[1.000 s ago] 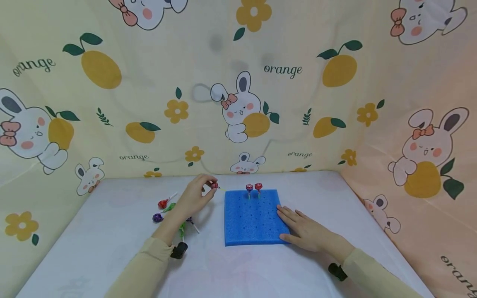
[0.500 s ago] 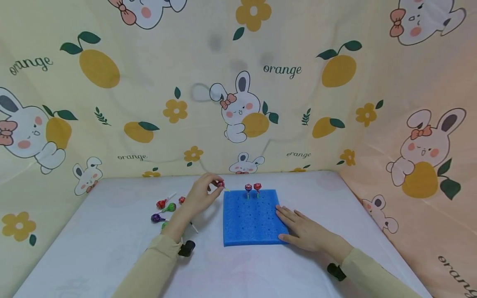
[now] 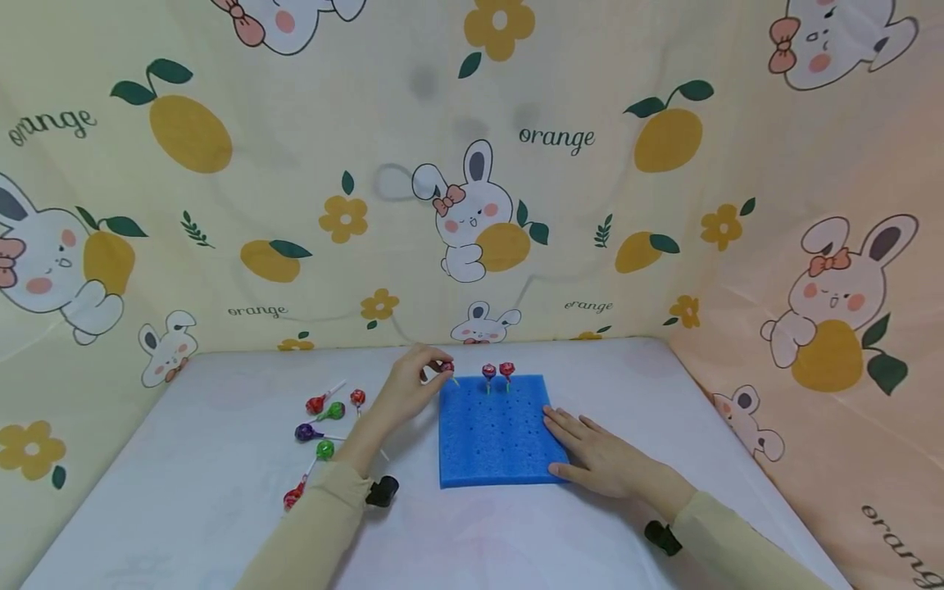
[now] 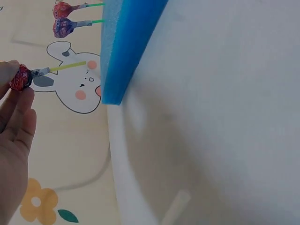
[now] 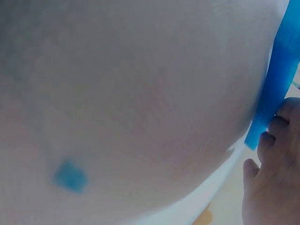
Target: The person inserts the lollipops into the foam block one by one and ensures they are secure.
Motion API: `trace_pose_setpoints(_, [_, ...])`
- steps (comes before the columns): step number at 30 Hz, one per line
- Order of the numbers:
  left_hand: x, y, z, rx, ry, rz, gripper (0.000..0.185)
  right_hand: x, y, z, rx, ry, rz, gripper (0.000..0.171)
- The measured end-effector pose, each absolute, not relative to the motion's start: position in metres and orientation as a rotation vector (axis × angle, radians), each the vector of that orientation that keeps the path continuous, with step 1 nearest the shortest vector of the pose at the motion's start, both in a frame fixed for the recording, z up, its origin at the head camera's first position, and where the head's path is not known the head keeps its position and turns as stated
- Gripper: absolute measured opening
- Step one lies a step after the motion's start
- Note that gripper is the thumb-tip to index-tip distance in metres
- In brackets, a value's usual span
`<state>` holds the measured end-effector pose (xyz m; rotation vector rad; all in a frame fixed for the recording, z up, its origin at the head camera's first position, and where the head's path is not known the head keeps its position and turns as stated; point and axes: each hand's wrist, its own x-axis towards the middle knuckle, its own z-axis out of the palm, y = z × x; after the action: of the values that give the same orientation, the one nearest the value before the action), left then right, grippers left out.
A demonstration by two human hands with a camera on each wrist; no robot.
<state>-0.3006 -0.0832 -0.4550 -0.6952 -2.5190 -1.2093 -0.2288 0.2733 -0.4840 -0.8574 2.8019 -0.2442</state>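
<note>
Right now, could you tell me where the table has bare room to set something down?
The table is bare in front of the blue foam block, between the two sleeves, and right of the right hand toward the wall. It is crowded left of the left hand, where loose lollipops lie scattered.

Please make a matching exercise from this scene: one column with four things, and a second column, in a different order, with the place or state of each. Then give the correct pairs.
Things
1. left hand
2. right hand
3. two lollipops
4. loose lollipops

Places or states
A. standing upright in holes at the far edge of the blue foam block
B. lying on the white table, on the left of the foam block
C. resting flat on the right edge of the foam block
D. pinching a red lollipop near the block's far left corner

Pairs: 1-D, 2-C, 3-A, 4-B
</note>
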Motion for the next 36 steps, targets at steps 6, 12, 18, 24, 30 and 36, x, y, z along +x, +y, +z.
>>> trace_pose_setpoints(6, [-0.302, -0.078, -0.46, -0.725, -2.515, -1.243, 0.022, -0.229, 0.273, -0.484, -0.844, 2.798, -0.246, 0.091])
trace_pose_setpoints(12, [-0.302, -0.072, -0.461, -0.728, -2.515, -1.272, 0.023, -0.228, 0.273, -0.484, -0.849, 2.8, -0.244, 0.09])
trace_pose_setpoints(18, [-0.301, -0.067, -0.463, -0.715, -2.546, -1.29, 0.023, -0.228, 0.274, -0.486, -0.872, 2.807, -0.25, 0.09])
trace_pose_setpoints(24, [-0.302, -0.065, -0.466, -0.724, -2.546, -1.3, 0.022, -0.229, 0.274, -0.486, -0.88, 2.807, -0.248, 0.09])
trace_pose_setpoints(30, [-0.304, -0.064, -0.468, -0.728, -2.547, -1.285, 0.021, -0.229, 0.273, -0.486, -0.869, 2.807, -0.237, 0.091])
trace_pose_setpoints(36, [-0.302, -0.062, -0.466, -0.736, -2.569, -1.282, 0.025, -0.229, 0.273, -0.485, -0.868, 2.802, -0.242, 0.09])
